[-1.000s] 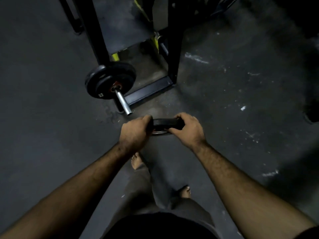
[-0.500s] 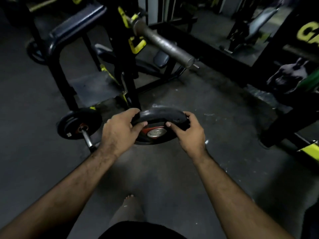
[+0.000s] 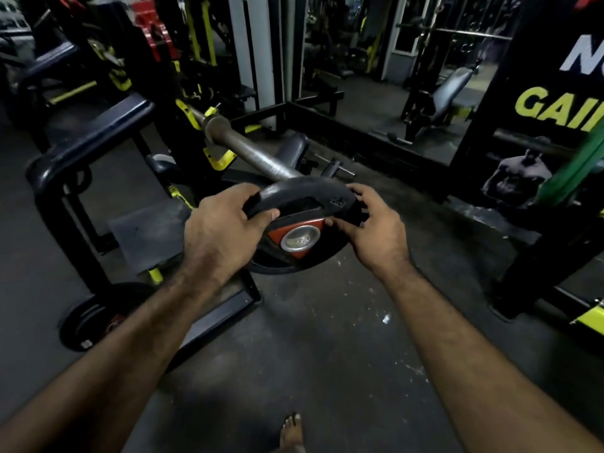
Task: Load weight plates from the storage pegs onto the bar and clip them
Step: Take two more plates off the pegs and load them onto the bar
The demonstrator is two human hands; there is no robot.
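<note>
At mid-scene, both hands grasp a black plate (image 3: 304,204): left hand (image 3: 222,233) curls over its left rim, right hand (image 3: 372,230) pinches its right edge, just before the bar (image 3: 248,150) end.

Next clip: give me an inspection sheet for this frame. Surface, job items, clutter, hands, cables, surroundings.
Surface: dark gym floor, scuffed with pale specks.
Job's things: black weight plate with red hub and metal-ringed hole, held tilted in front of the bar sleeve; the sleeve end is hidden behind the plate, so whether it has entered the hole cannot be told. Second plate on a low storage peg at lower left. No clip seen.
Clutter: small white scrap on the floor.
Hands: left hand grips the plate's left rim; right hand holds its right side, thumb on the face.
Cables: nothing seen.
Surroundings: black and yellow rack, bench behind, wall sign, bare foot.
</note>
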